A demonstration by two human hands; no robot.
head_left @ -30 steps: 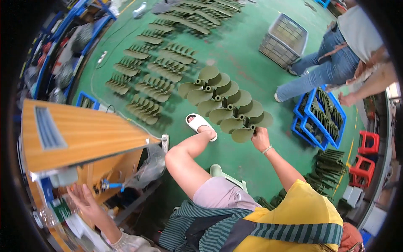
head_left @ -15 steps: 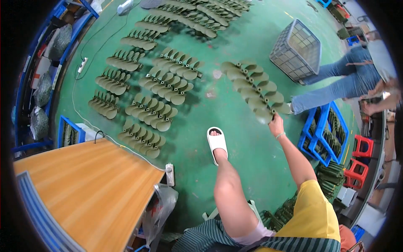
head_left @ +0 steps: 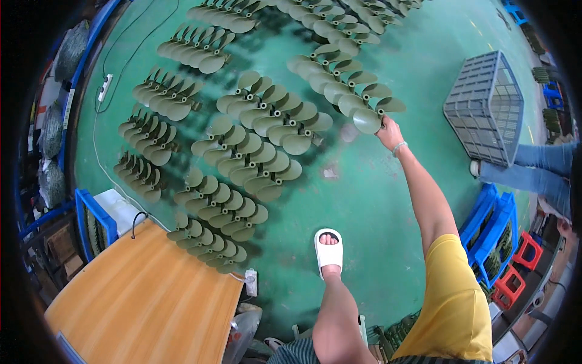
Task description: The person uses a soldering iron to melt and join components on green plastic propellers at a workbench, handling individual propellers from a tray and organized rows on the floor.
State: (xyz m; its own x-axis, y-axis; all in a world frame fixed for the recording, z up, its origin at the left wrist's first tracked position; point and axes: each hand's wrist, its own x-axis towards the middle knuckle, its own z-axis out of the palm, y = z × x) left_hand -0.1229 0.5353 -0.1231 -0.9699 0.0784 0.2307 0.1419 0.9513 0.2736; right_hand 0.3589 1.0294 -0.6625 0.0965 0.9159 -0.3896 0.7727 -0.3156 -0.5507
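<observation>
My right hand (head_left: 388, 132), arm stretched forward, is closed on the near end of a row of olive-green propellers (head_left: 367, 120). The propellers appear strung one behind another through their hubs, and the row slants away to the far left. Left of it lies another such propeller row (head_left: 273, 114), with more rows nearer me, including one propeller row (head_left: 245, 159) and another propeller row (head_left: 222, 205). Whether the far end of the held row touches the rows behind it, I cannot tell. My left hand is outside the picture.
A wooden tabletop (head_left: 151, 285) fills the lower left, with a power strip (head_left: 251, 283) at its corner. At the right stand a grey plastic crate (head_left: 473, 109), a person in jeans (head_left: 533, 182), blue trays (head_left: 491, 236) and red stools (head_left: 508, 285). Cables (head_left: 97, 130) run along the left floor.
The held propeller row has come closer to the rows on the floor, further ahead of me. My view has shifted, and the crate and the other person now appear further right.
</observation>
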